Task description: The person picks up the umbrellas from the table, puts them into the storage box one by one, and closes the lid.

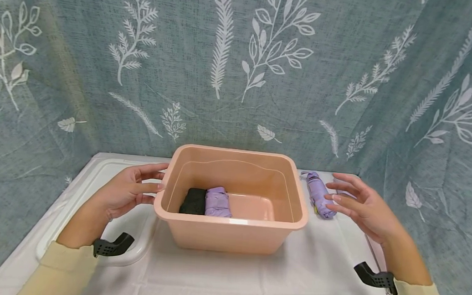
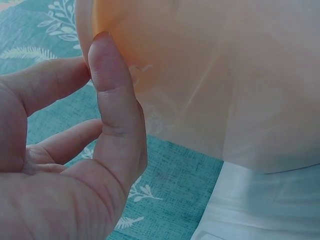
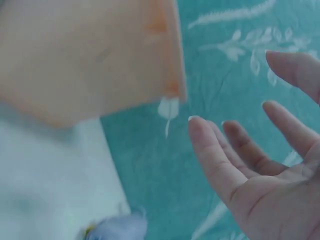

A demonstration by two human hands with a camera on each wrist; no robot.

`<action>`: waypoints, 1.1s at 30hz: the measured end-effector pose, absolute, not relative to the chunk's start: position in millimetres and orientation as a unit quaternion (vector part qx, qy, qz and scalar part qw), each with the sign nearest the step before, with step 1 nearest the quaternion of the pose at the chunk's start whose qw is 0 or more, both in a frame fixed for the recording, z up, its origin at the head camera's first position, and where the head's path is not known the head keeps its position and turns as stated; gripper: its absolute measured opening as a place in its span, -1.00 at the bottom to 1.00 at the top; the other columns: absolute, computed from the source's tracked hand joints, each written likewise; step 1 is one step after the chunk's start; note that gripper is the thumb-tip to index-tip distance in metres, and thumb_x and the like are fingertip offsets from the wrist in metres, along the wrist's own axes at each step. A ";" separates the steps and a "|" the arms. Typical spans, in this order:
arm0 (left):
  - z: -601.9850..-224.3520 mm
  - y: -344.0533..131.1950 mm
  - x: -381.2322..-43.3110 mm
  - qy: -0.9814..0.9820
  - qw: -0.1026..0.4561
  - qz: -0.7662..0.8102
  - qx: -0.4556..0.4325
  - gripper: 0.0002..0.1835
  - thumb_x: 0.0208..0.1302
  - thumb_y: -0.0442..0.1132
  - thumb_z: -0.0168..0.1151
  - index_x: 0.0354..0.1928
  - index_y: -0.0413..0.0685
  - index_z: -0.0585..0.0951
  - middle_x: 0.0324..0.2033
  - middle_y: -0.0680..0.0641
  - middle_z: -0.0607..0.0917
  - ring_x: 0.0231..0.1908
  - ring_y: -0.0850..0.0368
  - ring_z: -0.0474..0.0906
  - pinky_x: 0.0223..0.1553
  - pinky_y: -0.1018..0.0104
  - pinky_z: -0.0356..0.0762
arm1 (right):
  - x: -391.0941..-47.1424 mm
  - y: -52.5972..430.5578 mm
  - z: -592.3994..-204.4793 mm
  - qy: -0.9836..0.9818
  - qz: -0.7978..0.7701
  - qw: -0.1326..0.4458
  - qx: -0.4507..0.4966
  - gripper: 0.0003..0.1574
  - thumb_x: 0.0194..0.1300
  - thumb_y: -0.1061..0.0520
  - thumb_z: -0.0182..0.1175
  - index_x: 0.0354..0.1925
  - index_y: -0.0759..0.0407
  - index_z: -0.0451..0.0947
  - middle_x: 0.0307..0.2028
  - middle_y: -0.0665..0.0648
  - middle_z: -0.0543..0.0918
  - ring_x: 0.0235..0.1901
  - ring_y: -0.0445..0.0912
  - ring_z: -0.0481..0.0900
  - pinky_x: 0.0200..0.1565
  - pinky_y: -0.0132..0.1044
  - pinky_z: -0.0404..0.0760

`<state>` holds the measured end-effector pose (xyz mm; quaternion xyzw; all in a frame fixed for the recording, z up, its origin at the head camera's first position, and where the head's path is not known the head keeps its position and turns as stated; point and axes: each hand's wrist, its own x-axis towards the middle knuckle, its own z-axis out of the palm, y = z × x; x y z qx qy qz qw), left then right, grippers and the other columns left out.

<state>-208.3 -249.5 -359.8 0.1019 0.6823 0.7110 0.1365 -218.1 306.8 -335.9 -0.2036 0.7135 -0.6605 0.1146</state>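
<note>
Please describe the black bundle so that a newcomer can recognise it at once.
Find the large peach bin on the white-covered table. Inside, look toward its left end. There the black bundle sits just left of a purple bundle; its dark colour sets it apart.

In the head view, the bin's (image 1: pixel 230 234) near wall conceals the lower ends of the black bundle (image 1: pixel 193 202) and lilac bundle (image 1: pixel 217 203); the left hand (image 1: pixel 128 189) partly covers the white lid (image 1: pixel 138 223). Right wrist view: purple roll (image 3: pixel 117 229) blurred, cut by bottom edge.
</note>
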 end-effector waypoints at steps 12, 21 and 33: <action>-360.7 -250.5 -208.8 0.675 0.135 0.718 0.101 -0.29 0.41 -0.43 0.25 0.55 -0.16 0.28 0.02 0.03 0.62 -0.11 0.19 0.73 -0.16 0.23 0.78 | -216.1 355.0 -375.2 0.711 -0.670 0.065 -0.203 -0.29 0.49 0.48 0.01 0.49 0.12 0.28 0.23 -0.03 0.51 0.12 -0.19 0.67 0.13 -0.28 0.70; -357.9 -248.0 -209.1 0.687 0.137 0.707 0.096 -0.24 0.42 -0.41 0.25 0.57 -0.26 0.18 0.03 0.03 0.60 -0.11 0.20 0.72 -0.13 0.22 0.78 | -205.1 383.4 -393.6 0.712 -0.685 0.036 -0.150 -0.33 0.44 0.49 0.08 0.38 0.03 0.43 0.15 -0.13 0.61 0.01 -0.26 0.72 0.04 -0.39 0.72; -358.4 -248.4 -209.7 0.689 0.132 0.707 0.094 -0.26 0.40 -0.41 0.27 0.56 -0.24 0.22 0.03 0.02 0.58 -0.09 0.19 0.72 -0.13 0.21 0.78 | -193.4 415.8 -417.8 0.732 -0.674 -0.041 -0.090 -0.40 0.38 0.49 0.17 0.21 -0.06 0.61 -0.01 -0.25 0.75 -0.05 -0.39 0.72 -0.11 -0.49 0.72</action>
